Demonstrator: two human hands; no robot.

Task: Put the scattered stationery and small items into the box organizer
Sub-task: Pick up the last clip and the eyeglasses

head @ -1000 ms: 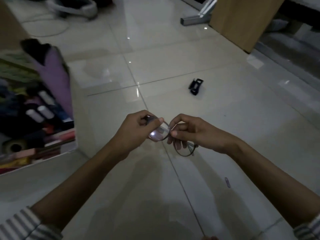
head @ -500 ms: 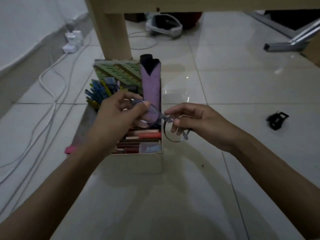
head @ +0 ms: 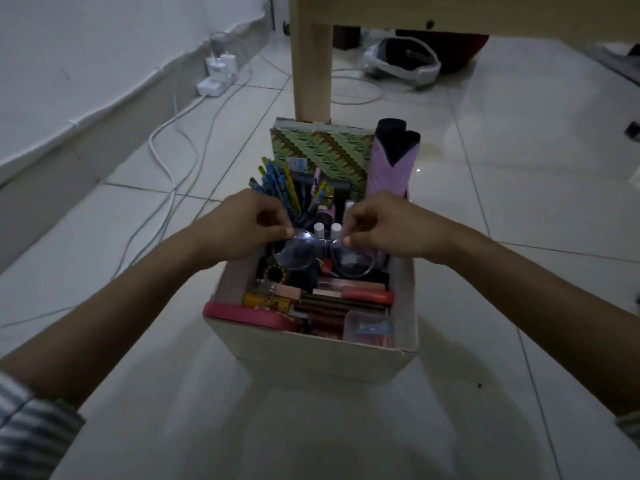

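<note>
Glasses (head: 298,253) now level over the middle of the box organizer (head: 311,346); half a second back they hung tilted off its 3 o'clock side. Left hand (head: 242,226) pinches the frame's 9 o'clock end, fingers curled. Right hand (head: 384,230) pinches the 3 o'clock end likewise. Both hands have moved in above the box. Table leg (head: 311,71) at 12 o'clock behind it.

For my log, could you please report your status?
Left hand and right hand pinch eyeglasses by the rims. Held over box organizer, not released. Tubes packed beneath.
</note>
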